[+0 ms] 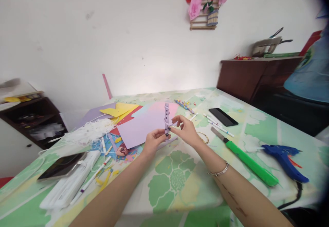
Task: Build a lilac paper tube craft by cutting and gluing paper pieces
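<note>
Flowered cloth point(177, 199) spans the lower frame; mid-frame, your left hand point(153, 140) pinches a purple tube point(167, 112), dots done, pale strip point(165, 121) only loosely wrapped; your right hand point(186, 129) adjoins, grip unclear.

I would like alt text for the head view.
The left hand holds upright a narrow, dotted lilac piece, the right hand close at its side, above a floral tablecloth. Paper sheets and white string lie left; a green-handled knife and blue glue gun lie right.
</note>
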`<state>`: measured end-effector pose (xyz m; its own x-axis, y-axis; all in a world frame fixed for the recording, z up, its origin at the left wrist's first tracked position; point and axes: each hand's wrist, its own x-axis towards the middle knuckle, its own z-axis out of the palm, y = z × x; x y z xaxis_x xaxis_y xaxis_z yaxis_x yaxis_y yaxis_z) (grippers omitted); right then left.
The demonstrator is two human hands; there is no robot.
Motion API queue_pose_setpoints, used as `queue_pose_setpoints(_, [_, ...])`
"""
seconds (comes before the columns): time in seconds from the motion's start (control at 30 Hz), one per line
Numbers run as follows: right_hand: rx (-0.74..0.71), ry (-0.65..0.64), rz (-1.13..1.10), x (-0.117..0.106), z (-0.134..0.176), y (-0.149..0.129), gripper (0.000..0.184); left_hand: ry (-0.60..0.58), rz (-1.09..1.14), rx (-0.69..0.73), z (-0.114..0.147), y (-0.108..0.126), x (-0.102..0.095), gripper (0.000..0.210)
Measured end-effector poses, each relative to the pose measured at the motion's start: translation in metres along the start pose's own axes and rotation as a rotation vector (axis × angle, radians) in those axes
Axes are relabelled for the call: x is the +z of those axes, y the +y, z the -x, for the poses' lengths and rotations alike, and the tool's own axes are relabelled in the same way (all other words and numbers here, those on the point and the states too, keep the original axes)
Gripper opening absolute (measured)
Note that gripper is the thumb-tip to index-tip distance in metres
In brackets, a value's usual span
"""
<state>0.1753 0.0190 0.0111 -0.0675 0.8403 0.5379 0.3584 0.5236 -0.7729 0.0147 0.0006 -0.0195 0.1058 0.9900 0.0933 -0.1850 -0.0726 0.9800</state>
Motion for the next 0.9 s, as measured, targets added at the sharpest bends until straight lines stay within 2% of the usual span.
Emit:
queue_pose_setpoints(0.2, [0.123,-0.015,-0.166,-0.003,-0.005,0.012,0.022,0.018,-0.05,0.005,0.002,0.003,0.002,0.035])
queue_pose_setpoints(0.47, [0.232,-0.033,-0.392,-0.001,-0.005,0.008,0.03,-0.073,-0.033,0.011,0.008,0.006,0.007,0.034])
queue_pose_setpoints(0.6, [0.232,-0.026,-0.473,-0.001,-0.004,0.008,0.034,-0.107,-0.012,-0.02,0.01,0.005,0.007,0.034])
queue_pose_setpoints(0.9, [0.178,0.036,-0.472,-0.003,-0.005,0.005,0.024,-0.203,0.149,-0.046,0.011,0.007,0.01,0.022])
